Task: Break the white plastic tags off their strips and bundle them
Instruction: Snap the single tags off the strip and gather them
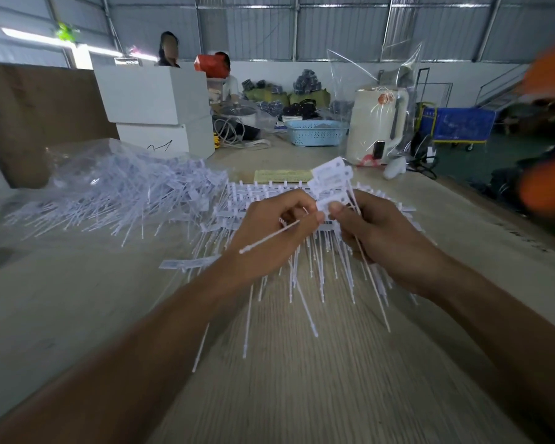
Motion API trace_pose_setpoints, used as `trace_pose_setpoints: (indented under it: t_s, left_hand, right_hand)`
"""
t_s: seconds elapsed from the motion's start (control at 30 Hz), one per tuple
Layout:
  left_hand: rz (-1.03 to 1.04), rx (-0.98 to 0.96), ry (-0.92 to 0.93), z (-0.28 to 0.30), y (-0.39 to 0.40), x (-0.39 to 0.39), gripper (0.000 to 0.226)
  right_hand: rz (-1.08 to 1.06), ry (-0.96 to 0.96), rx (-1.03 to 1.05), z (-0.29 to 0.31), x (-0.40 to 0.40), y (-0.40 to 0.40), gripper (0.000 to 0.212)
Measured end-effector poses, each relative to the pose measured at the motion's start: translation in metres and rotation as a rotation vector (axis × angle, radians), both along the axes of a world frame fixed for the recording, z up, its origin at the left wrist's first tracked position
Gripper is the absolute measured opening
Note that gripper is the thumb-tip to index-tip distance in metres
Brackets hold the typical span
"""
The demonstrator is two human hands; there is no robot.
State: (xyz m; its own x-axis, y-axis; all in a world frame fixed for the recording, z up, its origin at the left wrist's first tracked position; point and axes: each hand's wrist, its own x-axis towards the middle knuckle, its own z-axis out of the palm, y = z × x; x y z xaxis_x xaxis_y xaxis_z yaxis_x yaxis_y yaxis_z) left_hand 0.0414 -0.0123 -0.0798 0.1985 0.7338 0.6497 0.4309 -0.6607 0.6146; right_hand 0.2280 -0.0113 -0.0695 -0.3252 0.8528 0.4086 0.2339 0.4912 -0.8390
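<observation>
My right hand (pixel 382 233) grips a small bundle of white plastic tags (pixel 330 179), their flat heads fanned above my fingers and their thin tails hanging below. My left hand (pixel 269 232) pinches a single white tag (pixel 269 237) at its head end, right against the bundle; its tail points down and left. Under both hands lie strips of joined white tags (pixel 263 193) on the wooden table (pixel 302 379), tails pointing toward me. One loose tag (pixel 186 262) lies flat to the left of my left wrist.
A large heap of loose white tags (pixel 119 193), partly under a clear plastic bag, fills the table's left. Behind it stand white boxes (pixel 161 104), a blue basket (pixel 316 133), a white appliance in clear plastic (pixel 378 123) and a yellow paper slip (pixel 282 176). Two people sit at the far end.
</observation>
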Motion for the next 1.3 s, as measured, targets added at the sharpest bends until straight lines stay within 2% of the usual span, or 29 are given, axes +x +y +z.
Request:
trace_pose_setpoints:
  t_s: [0.2,0.33,0.53,0.67,0.8,0.9,1.1,1.3]
  left_hand:
    - [-0.111,0.010,-0.122,0.003,-0.006,0.002,0.008]
    - [-0.108,0.047,-0.157,0.007,-0.007,-0.005,0.010]
    - [-0.048,-0.012,-0.135,0.002,-0.003,-0.005,0.010]
    - [-0.008,-0.044,-0.017,-0.002,-0.001,-0.007,0.034]
    - [0.022,-0.013,0.089,-0.006,0.001,-0.003,0.047]
    - [0.045,0.017,0.097,-0.006,0.003,-0.003,0.050]
    - [0.090,0.023,0.085,-0.005,0.006,-0.007,0.054]
    - [0.119,0.099,0.111,-0.006,0.006,-0.004,0.056]
  right_hand:
    - [-0.029,0.016,-0.056,0.000,0.003,-0.007,0.030]
    - [-0.027,-0.042,-0.111,0.000,0.004,-0.008,0.047]
    - [-0.049,-0.105,-0.146,-0.003,-0.001,-0.009,0.047]
    - [-0.072,-0.095,-0.174,-0.004,0.004,-0.006,0.048]
    - [-0.018,-0.053,-0.222,-0.007,0.005,-0.008,0.044]
    - [0.000,-0.039,-0.180,-0.008,0.003,-0.007,0.038]
    - [-0.099,0.022,-0.176,-0.005,0.005,-0.003,0.028]
    - [-0.143,0.043,-0.281,-0.006,-0.003,-0.007,0.027]
